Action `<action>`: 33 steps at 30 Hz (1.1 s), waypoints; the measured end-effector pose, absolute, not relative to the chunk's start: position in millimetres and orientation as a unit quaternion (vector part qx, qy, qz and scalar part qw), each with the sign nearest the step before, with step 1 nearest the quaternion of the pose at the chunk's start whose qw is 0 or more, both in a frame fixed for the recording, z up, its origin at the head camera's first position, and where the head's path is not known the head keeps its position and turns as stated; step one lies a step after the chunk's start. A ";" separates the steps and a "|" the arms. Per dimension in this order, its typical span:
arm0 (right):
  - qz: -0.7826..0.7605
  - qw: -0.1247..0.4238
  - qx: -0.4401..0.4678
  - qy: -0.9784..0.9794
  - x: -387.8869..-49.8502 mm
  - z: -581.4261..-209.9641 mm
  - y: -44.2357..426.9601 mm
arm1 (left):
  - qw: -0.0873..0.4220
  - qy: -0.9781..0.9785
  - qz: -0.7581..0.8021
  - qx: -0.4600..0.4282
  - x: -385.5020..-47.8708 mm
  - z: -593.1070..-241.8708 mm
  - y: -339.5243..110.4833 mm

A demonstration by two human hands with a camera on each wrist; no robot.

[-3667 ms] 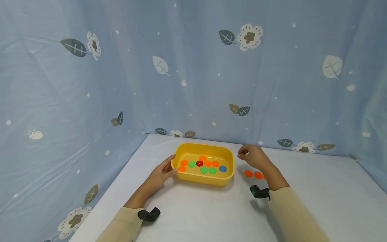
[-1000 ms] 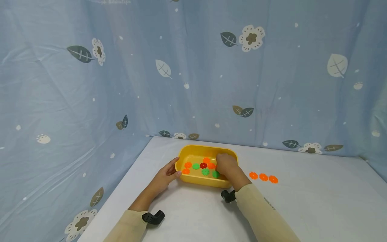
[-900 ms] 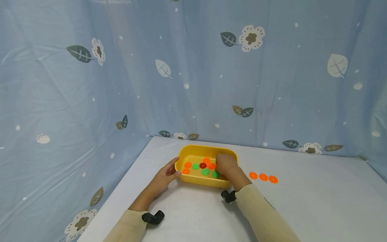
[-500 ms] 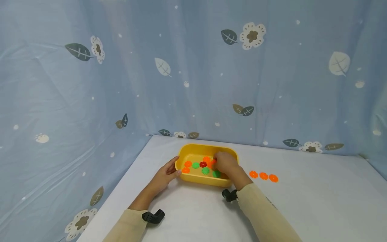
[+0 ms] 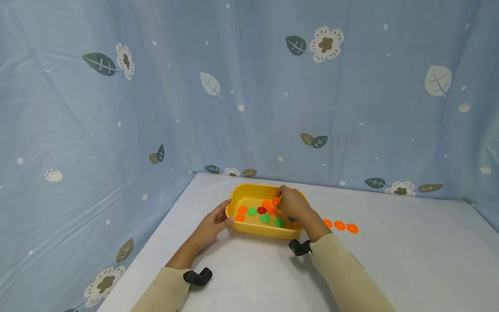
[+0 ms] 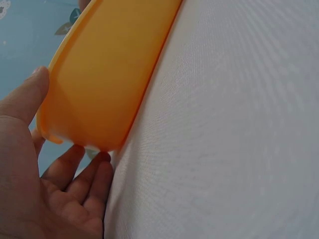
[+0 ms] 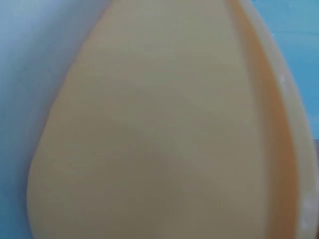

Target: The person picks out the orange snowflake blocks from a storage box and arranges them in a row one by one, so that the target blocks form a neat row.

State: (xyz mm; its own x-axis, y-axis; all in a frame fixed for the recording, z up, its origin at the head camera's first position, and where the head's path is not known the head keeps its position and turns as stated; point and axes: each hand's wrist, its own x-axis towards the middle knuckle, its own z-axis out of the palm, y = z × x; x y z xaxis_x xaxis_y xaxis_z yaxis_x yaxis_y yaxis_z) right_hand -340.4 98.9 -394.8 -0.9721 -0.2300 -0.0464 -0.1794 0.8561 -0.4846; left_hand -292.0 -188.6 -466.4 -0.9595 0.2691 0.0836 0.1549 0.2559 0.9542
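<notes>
A yellow plastic basin (image 5: pixel 262 232) sits on the white table, holding several flower-shaped plastic pieces in orange, green, red and blue. At its left end my left hand (image 5: pixel 208 226) grips the wall; in the left wrist view the thumb lies at the rim and the fingertips touch the outer side of the basin (image 6: pixel 107 74). Over the basin's right part, my right hand (image 5: pixel 295 204) pinches an orange flower-shaped piece (image 5: pixel 276 201). A blue piece (image 5: pixel 291 219) is partly hidden beneath that hand. In the right wrist view the basin's outer wall (image 7: pixel 159 124) fills the picture, blurred.
Three orange flower-shaped pieces (image 5: pixel 340 225) lie in a row on the table, right of the basin; the right forearm partly covers the nearest. A blue patterned curtain (image 5: pixel 249 108) hangs behind and at the left. Black wrist cameras (image 5: pixel 198 277) are strapped to both sleeves.
My right hand has gone from beside the basin down into it, then risen slightly with an orange flower-shaped piece between its fingers. My left hand keeps its hold on the basin.
</notes>
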 end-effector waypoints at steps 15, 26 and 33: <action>-0.376 0.068 -0.124 0.916 -335.5 -381.8 123.5 | 0.042 0.799 0.588 0.116 -291.0 -465.8 -187.7; -0.363 0.044 -0.129 0.922 -335.0 -377.8 146.2 | 0.042 0.801 0.586 0.117 -290.6 -464.3 -185.7; -0.358 0.045 -0.116 0.925 -332.9 -369.0 165.8 | 0.044 0.803 0.582 0.125 -292.0 -464.6 -186.8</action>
State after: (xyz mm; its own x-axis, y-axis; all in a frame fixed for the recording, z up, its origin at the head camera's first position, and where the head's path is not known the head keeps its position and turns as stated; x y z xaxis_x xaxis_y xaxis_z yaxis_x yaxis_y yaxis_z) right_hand -332.9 165.8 -369.0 -0.9688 -0.2477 0.0004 -0.1835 0.7167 -0.6728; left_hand -292.0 -186.8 -464.6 -0.9648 0.2521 0.0752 0.1500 0.2920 0.9446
